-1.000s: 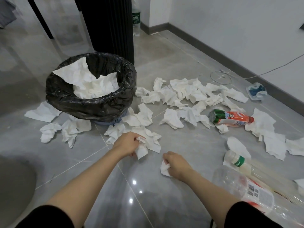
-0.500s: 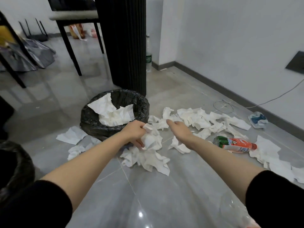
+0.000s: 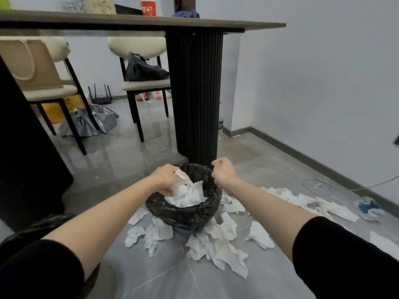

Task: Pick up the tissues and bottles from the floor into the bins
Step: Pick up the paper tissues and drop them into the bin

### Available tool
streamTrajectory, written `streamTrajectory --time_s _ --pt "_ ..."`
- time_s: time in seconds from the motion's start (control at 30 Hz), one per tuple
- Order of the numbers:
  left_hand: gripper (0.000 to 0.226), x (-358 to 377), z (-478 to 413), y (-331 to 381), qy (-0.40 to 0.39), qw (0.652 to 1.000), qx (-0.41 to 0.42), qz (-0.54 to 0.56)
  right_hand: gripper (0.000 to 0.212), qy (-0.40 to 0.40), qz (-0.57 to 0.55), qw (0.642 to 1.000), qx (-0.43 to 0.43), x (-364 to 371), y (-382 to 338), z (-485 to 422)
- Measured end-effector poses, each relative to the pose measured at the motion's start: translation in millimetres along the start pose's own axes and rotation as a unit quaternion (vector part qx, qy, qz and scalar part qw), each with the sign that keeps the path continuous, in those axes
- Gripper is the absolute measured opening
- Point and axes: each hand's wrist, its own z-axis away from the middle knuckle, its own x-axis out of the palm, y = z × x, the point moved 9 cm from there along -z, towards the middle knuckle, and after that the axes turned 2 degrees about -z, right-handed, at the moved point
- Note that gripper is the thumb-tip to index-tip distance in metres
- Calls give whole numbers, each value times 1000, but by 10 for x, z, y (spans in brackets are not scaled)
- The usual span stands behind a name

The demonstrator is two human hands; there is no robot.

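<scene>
A bin lined with a black bag (image 3: 183,213) stands on the floor in front of me, with crumpled white tissues (image 3: 191,196) inside. My left hand (image 3: 165,175) grips a white tissue (image 3: 181,180) just over the bin's left rim. My right hand (image 3: 223,174) hovers over the right rim with its fingers curled into a fist; whatever it holds is hidden. More tissues (image 3: 218,244) lie scattered around the bin's base and off to the right (image 3: 336,209). A bottle with a green label (image 3: 220,125) peeks out behind the table leg.
A thick black ribbed table leg (image 3: 194,93) rises right behind the bin, under a dark tabletop (image 3: 140,20). Two cream chairs (image 3: 142,83) stand beyond. A second black-bagged bin (image 3: 43,225) sits at lower left. A blue-white wrapper (image 3: 368,207) and a cable loop (image 3: 316,186) lie by the wall.
Both hands rose from the floor and moved forward to the bin, each having picked up a tissue. My view tilted up, so the table and chairs now show.
</scene>
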Motion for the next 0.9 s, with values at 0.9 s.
streamTrajectory --time_s 0.9 --pt "47 523 -444 -376 -30 986 -85 140 36 -115 -184 958 189 330 778 -196"
